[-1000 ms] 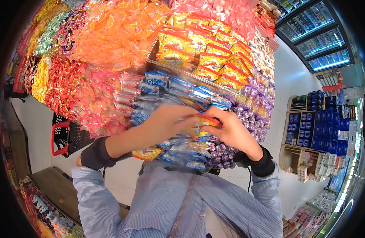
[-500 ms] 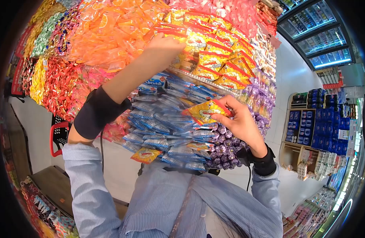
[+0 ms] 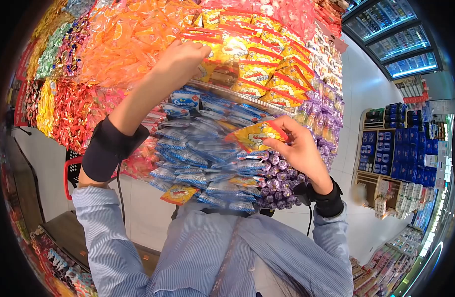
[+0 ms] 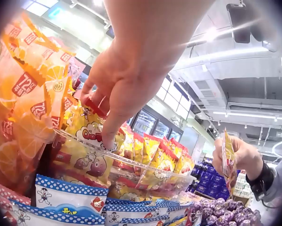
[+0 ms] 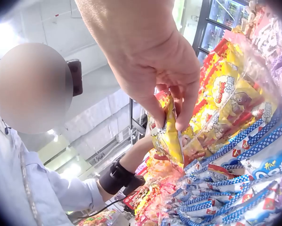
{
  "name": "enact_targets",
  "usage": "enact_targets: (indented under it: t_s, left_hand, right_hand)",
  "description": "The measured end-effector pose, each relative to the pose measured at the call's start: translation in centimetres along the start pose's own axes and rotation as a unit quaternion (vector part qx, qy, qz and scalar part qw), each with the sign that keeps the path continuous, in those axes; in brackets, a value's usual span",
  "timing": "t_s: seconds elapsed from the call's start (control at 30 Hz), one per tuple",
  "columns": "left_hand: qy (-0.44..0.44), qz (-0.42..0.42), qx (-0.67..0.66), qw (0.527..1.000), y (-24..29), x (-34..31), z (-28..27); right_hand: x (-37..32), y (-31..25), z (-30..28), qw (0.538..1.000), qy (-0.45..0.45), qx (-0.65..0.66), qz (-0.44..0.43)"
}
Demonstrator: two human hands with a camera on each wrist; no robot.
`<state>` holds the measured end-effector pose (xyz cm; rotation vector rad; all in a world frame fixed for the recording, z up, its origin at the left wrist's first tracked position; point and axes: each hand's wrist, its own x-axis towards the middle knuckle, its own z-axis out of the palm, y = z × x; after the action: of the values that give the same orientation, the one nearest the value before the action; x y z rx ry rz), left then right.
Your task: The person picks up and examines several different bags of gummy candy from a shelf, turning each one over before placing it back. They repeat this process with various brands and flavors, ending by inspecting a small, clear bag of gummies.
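Note:
My right hand [image 3: 303, 148] pinches a yellow candy packet [image 3: 257, 136] with red edges by one end, above the blue-and-white packets [image 3: 188, 148]. In the right wrist view, thumb and fingers close on the top of this packet [image 5: 171, 136]. At the near left corner of the clear-walled bin, my left hand [image 3: 180, 62] is on another yellow packet [image 4: 86, 125] with a red top. In the left wrist view its fingers curl over the red top edge and the thumb lies across the front. That packet stands in the bin among similar yellow packets [image 3: 254, 74].
Orange-wrapped sweets [image 3: 123, 49] lie left of the bin, with red-wrapped sweets [image 3: 71, 109] nearer. Purple-wrapped sweets [image 3: 282, 183] lie at the right. A loose yellow packet [image 3: 179, 194] rests on the blue-and-white ones at the front. The bin's clear wall [image 4: 126, 160] rises before the left hand.
Both hands were together at a yellow packet a second ago. The left hand then reached forward to the bin and has taken hold of another packet; the right keeps the first one, slightly lowered.

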<state>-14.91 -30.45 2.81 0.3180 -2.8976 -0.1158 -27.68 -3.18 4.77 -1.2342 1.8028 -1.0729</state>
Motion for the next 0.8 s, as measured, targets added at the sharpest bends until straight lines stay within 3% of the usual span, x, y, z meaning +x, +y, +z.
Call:
enact_targets:
  t_s: [0.07, 0.1, 0.13, 0.17, 0.27, 0.3, 0.43, 0.53, 0.63, 0.8]
  left_hand:
    - [0.034, 0.003, 0.006, 0.999, 0.8, 0.0, -0.2]
    - [0.078, 0.021, -0.005, 0.997, 1.3, 0.2, 0.0]
    - [0.123, 0.039, -0.016, 0.992, 2.0, 0.6, 0.4]
    - [0.167, 0.056, -0.026, 0.984, 2.7, 1.0, 0.8]
    - [0.123, -0.023, -0.209, 0.970, 5.2, 1.9, 2.0]
    - [0.062, -0.065, -0.249, 0.964, 5.9, 2.1, 2.2]
    - [0.072, -0.148, -0.387, 0.907, 9.0, 0.8, 1.9]
    - [0.150, -0.155, -0.400, 0.891, 10.6, 0.0, 3.5]
    - [0.135, -0.126, -0.402, 0.897, 10.8, -0.1, 4.3]
    - [0.006, -0.139, -0.386, 0.912, 10.9, 0.2, 3.3]
  right_hand:
    - [0.2, -0.2, -1.1, 1.000, 0.013, -0.017, -0.023]
    - [0.5, -0.1, -1.5, 0.998, 0.032, 0.051, 0.022]
    - [1.0, -0.2, -2.0, 0.996, 0.073, 0.019, -0.050]
    - [1.8, -0.9, -2.4, 0.992, 0.093, 0.057, -0.065]
    - [4.6, -2.7, -4.1, 0.979, 0.152, 0.080, -0.110]
    - [5.5, -3.0, -4.6, 0.975, 0.172, 0.072, -0.124]
    - [8.7, -3.7, -5.4, 0.955, 0.227, -0.010, -0.193]
    - [10.1, -3.7, -4.9, 0.951, 0.229, -0.113, -0.174]
    - [11.2, -4.0, -3.7, 0.950, 0.215, -0.134, -0.182]
    - [13.2, -4.0, -1.1, 0.937, 0.185, -0.231, -0.186]
